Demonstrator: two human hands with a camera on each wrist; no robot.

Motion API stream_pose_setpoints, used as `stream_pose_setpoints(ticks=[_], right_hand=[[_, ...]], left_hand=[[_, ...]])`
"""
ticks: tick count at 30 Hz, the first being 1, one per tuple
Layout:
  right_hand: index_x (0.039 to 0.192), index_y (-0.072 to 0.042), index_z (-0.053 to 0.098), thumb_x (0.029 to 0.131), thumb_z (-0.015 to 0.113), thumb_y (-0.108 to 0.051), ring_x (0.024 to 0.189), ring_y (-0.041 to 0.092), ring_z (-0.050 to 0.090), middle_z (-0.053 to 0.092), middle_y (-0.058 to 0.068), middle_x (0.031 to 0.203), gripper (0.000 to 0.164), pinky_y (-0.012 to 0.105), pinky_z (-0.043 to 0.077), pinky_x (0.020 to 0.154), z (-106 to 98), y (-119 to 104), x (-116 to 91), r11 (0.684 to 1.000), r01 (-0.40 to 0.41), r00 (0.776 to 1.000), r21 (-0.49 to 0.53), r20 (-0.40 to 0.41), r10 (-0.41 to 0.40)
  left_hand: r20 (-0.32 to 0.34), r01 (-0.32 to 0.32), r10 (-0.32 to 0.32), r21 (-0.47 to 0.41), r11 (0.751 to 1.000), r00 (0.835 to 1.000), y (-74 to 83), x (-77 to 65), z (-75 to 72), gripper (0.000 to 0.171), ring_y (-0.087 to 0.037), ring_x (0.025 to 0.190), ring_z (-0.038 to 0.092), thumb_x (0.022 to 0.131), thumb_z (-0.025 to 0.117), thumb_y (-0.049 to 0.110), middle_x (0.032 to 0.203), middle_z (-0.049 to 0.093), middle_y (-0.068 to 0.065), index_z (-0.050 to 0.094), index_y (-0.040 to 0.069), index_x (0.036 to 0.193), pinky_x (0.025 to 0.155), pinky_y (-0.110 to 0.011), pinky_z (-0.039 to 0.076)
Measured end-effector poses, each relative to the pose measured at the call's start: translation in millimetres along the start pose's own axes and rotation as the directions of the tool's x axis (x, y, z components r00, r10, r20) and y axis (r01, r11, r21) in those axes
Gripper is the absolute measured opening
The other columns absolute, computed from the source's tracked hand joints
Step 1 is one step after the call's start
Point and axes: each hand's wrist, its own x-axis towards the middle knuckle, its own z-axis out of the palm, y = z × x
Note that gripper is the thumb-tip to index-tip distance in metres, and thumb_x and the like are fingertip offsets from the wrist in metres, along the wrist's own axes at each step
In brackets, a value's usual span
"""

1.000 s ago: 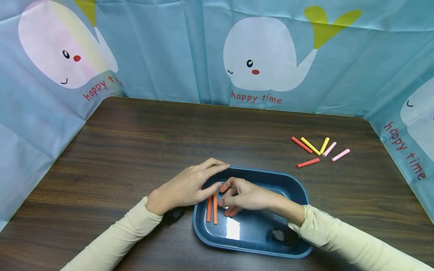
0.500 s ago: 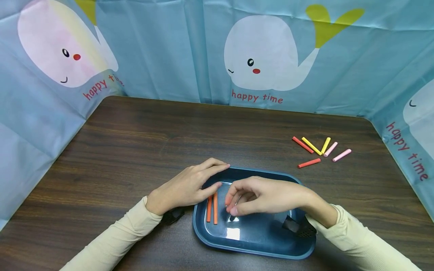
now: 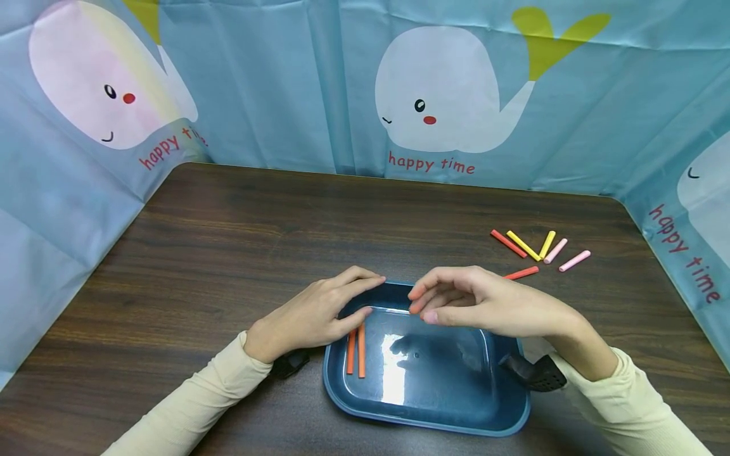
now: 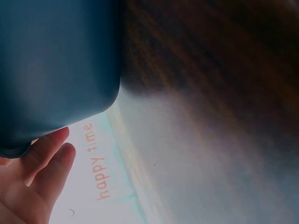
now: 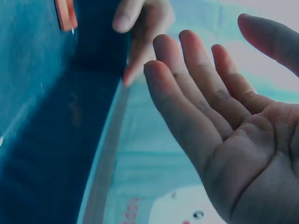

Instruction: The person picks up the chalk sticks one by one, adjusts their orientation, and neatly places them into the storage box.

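Observation:
A dark blue tray sits near the table's front. My left hand grips its left far corner, with the thumb inside the wall and fingers outside, as the right wrist view also shows. Two orange chalk sticks lie side by side along the tray's left end; their far ends are hidden beneath my left thumb. My right hand hovers over the tray's far right part. In the right wrist view, its palm and spread fingers hold nothing.
On the wooden table, beyond the tray to the right, lie red, yellow and pink chalk sticks. My right hand partly covers one red stick. A blue whale-print curtain surrounds the table's back and sides.
My right hand has lifted away from beside the orange chalk sticks and moved right and farther from me, its fingers loosening. The left hand, tray and chalk sticks have stayed in place.

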Motion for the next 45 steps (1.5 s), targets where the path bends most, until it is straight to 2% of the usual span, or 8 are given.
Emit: stream_pose_setpoints(ticks=[7,13,16,26,33,38,40,45], right_hand=[[0.125,-0.006,0.058,0.099,0.061,-0.014,0.111,0.021,0.067,0.067,0.013,0.119,0.028,0.027,0.056,0.092,-19.0,9.5,-16.7,1.000,0.007,0.988,-0.008,-0.153,-0.009],[0.127,-0.008,0.057,0.099,0.060,-0.013,0.110,0.016,0.068,0.068,0.007,0.119,0.029,0.025,0.056,0.091,-31.6,21.5,-29.6,0.998,-0.025,0.965,-0.058,-0.262,0.009],[0.130,-0.007,0.057,0.099,0.059,-0.012,0.110,0.015,0.068,0.069,0.004,0.121,0.031,0.024,0.056,0.091,-36.9,28.3,-34.0,0.997,-0.042,0.957,-0.063,-0.288,0.022],[0.133,-0.006,0.056,0.098,0.057,-0.003,0.110,0.005,0.068,0.068,-0.009,0.122,0.035,0.018,0.055,0.089,-49.8,53.2,-45.4,0.998,0.006,0.943,-0.056,-0.332,-0.024],[0.132,-0.006,0.058,0.098,0.061,-0.010,0.110,-0.002,0.065,0.067,-0.015,0.123,0.035,0.015,0.053,0.087,-52.1,62.3,-56.0,0.984,-0.083,0.919,-0.158,-0.394,0.014],[0.134,-0.011,0.057,0.097,0.063,-0.014,0.107,-0.002,0.066,0.065,-0.017,0.123,0.037,0.014,0.054,0.084,-53.3,69.6,-61.5,0.966,-0.143,0.904,-0.214,-0.425,0.040],[0.134,-0.013,0.057,0.097,0.063,-0.016,0.106,-0.001,0.066,0.066,-0.013,0.124,0.037,0.014,0.053,0.083,-54.4,73.6,-62.9,0.957,-0.173,0.898,-0.231,-0.436,0.058],[0.136,-0.007,0.056,0.097,0.064,-0.017,0.103,-0.008,0.063,0.067,0.011,0.127,0.042,0.013,0.052,0.080,-58.7,84.7,-66.3,0.928,-0.249,0.887,-0.278,-0.450,0.103]], left_hand=[[-0.010,-0.011,0.012,0.007,1.000,1.000,0.3,-0.2,0.3,0.047,-0.012,0.101,0.066,0.099,0.059,0.024,0.138,0.054,-0.001,0.053,0.008,0.143,0.087,-0.031,0.056],[-0.007,-0.016,0.016,0.010,1.000,1.000,0.3,-0.8,0.2,0.048,-0.011,0.096,0.065,0.099,0.059,0.023,0.139,0.054,-0.002,0.052,0.008,0.143,0.085,-0.029,0.056],[-0.006,-0.014,0.014,0.007,1.000,1.000,0.3,-0.9,0.4,0.048,-0.011,0.096,0.065,0.099,0.059,0.024,0.139,0.054,-0.002,0.051,0.009,0.144,0.084,-0.029,0.056],[-0.004,-0.016,0.016,0.013,1.000,1.000,0.0,-0.9,0.3,0.048,-0.013,0.104,0.065,0.099,0.058,0.024,0.140,0.053,-0.002,0.051,0.010,0.144,0.088,-0.031,0.056],[0.008,-0.009,0.009,0.023,1.000,1.000,0.7,-0.3,-0.3,0.048,-0.014,0.106,0.064,0.100,0.057,0.025,0.140,0.053,-0.002,0.050,0.009,0.145,0.090,-0.033,0.056],[0.005,-0.013,0.013,0.016,1.000,1.000,1.1,0.2,-0.6,0.048,-0.013,0.102,0.064,0.099,0.057,0.024,0.140,0.053,-0.003,0.051,0.008,0.144,0.088,-0.031,0.056],[0.004,-0.013,0.013,0.013,1.000,1.000,1.2,0.1,-0.5,0.048,-0.012,0.100,0.064,0.099,0.058,0.023,0.139,0.053,-0.003,0.051,0.008,0.144,0.087,-0.030,0.056],[0.007,-0.010,0.010,0.006,1.000,1.000,1.3,-0.6,-0.5,0.048,-0.012,0.094,0.064,0.099,0.058,0.023,0.140,0.053,-0.003,0.051,0.009,0.144,0.083,-0.028,0.055]])
